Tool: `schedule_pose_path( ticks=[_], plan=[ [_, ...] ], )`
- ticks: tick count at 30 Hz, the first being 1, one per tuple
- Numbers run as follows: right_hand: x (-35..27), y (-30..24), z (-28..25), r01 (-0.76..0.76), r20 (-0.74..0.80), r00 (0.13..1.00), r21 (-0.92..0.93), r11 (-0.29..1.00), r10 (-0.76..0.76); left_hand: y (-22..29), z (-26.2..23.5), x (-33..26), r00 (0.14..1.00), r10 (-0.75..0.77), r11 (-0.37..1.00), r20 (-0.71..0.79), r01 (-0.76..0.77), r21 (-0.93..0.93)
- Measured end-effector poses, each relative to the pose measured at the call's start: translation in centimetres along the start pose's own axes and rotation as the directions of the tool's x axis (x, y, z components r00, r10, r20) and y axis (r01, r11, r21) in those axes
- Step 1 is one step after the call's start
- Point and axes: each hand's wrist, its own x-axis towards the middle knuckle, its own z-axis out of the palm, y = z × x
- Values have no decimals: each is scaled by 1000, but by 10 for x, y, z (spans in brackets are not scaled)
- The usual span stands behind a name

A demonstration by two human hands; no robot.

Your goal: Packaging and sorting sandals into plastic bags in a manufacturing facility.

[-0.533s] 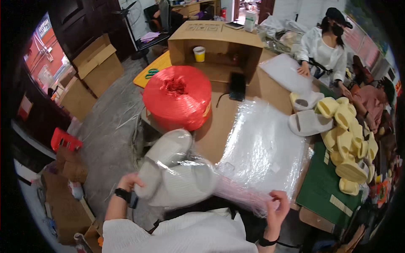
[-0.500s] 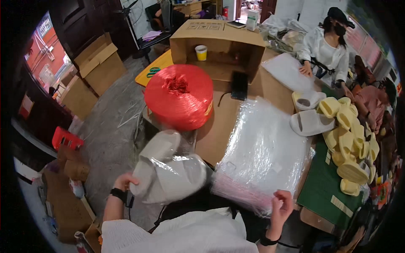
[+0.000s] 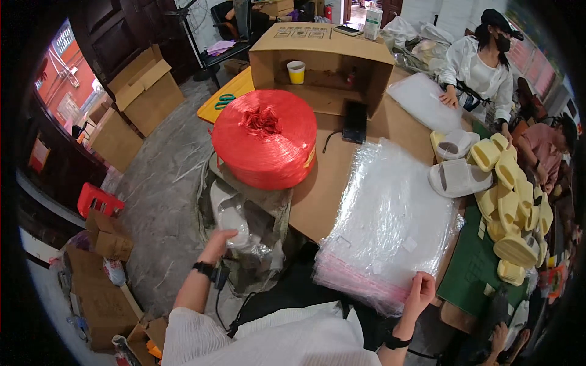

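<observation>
My left hand (image 3: 218,245) reaches into the mouth of a grey-green sack (image 3: 282,229) at the table's left edge. Its thumb lies against a pair of light grey slippers (image 3: 233,222) in a clear bag, tilted down inside the sack; the other fingers are hidden behind it. My right hand (image 3: 420,294) is at the near right corner of a stack of clear plastic bags (image 3: 390,207) with pink-edged openings. Its fingers are curled and pinched together at the bag edge. To the right of the stack rests an unbagged light grey slipper (image 3: 459,178).
A big red roll of plastic twine (image 3: 265,140) stands beside the sack. Behind it are an open cardboard box (image 3: 323,46) holding a yellow-and-white cup (image 3: 296,72), and a black phone (image 3: 354,122). Yellow slippers (image 3: 506,177) pile up at right. A masked co-worker (image 3: 482,67) stands beyond.
The bagged slippers have moved from in front of me down into the sack, with my left hand following forward and right. My right hand has shifted slightly right at the bag stack.
</observation>
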Motion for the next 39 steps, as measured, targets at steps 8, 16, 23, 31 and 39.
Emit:
schedule_pose_path(
  ticks=[8,16,23,31,39],
  plan=[
    [-3,15,8,-66,35,997,-62,996,68,-52,22,210,962,206,-184,177,-140,973],
    [-3,-11,16,53,-51,996,-252,966,-68,-65,36,221,980,4,-290,198,-189,938],
    [0,-13,25,137,-11,989,-311,940,-148,-86,-34,120,875,459,764,-155,-300,571],
    [-1,-14,24,125,-50,988,-319,939,-148,79,158,-116,847,507,840,157,-527,130],
    [-2,-15,18,104,-10,994,-296,950,-112,114,291,-232,-126,-359,738,925,568,364]
  ],
)
